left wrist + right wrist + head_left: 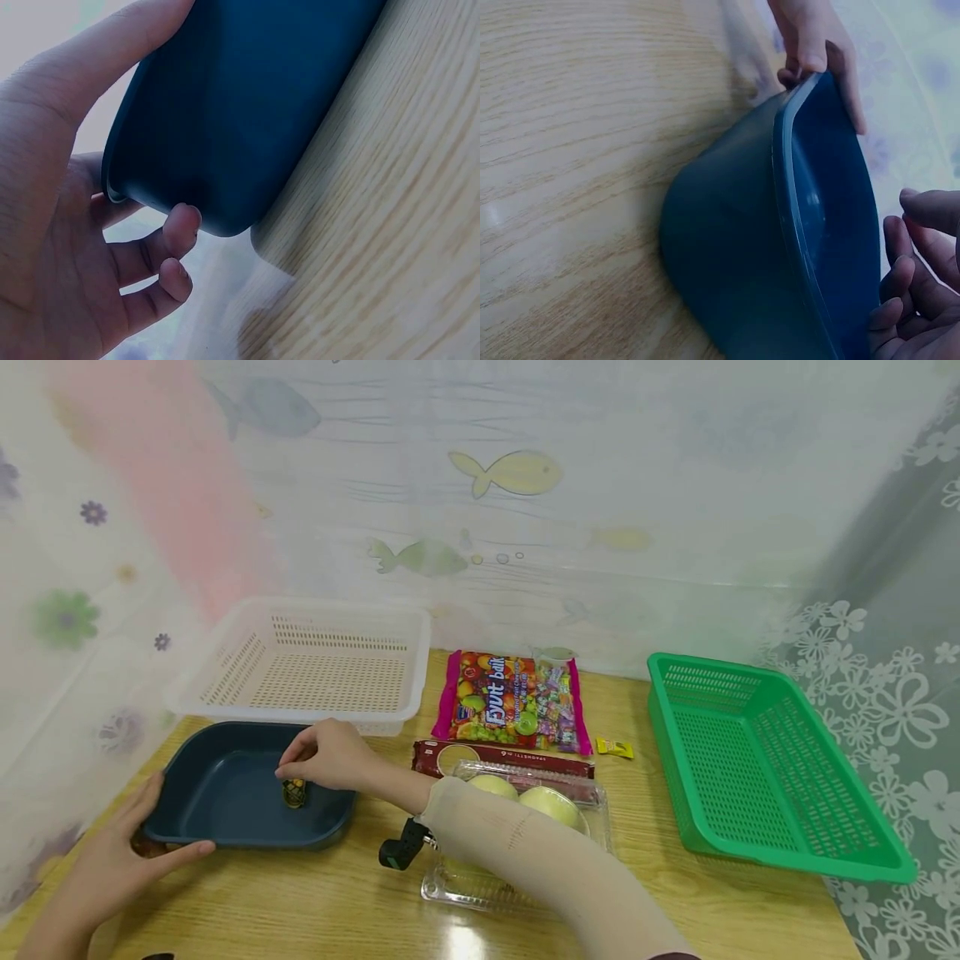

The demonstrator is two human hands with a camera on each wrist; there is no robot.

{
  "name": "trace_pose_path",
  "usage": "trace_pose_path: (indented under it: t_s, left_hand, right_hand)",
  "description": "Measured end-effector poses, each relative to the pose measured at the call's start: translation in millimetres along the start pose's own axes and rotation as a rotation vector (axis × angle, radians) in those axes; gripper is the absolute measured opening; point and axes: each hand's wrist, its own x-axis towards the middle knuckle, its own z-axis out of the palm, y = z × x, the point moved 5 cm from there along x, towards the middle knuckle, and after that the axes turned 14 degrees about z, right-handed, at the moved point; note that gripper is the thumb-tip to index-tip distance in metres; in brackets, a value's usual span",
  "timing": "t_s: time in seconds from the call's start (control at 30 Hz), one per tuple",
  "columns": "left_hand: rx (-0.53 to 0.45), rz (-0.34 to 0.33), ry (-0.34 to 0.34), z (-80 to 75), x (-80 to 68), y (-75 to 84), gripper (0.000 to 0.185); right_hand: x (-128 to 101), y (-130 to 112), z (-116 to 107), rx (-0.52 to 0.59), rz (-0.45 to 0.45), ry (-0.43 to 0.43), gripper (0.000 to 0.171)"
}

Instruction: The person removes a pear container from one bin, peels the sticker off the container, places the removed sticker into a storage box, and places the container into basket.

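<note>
Two baskets [307,664], one blue tray [225,777], two hands [330,756].

bright, even head view with tabletop glare; both wrist views dim, soft.

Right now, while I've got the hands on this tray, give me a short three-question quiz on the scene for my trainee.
1. True or false: the right hand holds a small yellow-patterned item over the dark blue tray.
2. Which basket stands directly behind the tray? A) white basket B) green basket
3. What is the left hand doing?

Key
1. True.
2. A.
3. It grips the tray's near left corner, thumb along the front wall.
</note>
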Motion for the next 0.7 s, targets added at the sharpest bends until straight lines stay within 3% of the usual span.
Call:
trace_pose_path:
  t_s: [0.33, 0.7]
  left_hand:
    - [-0.029, 0.031, 0.030, 0.9, 0.1, 0.2, 0.123]
    - [-0.022, 0.029, 0.030, 0.5, -1.1, 3.0, 0.122]
  right_hand:
    - [-3, 5, -9, 0.030, -0.024, 0.002, 0.016]
    - [-25, 3, -28, -0.080, -0.107, 0.000, 0.024]
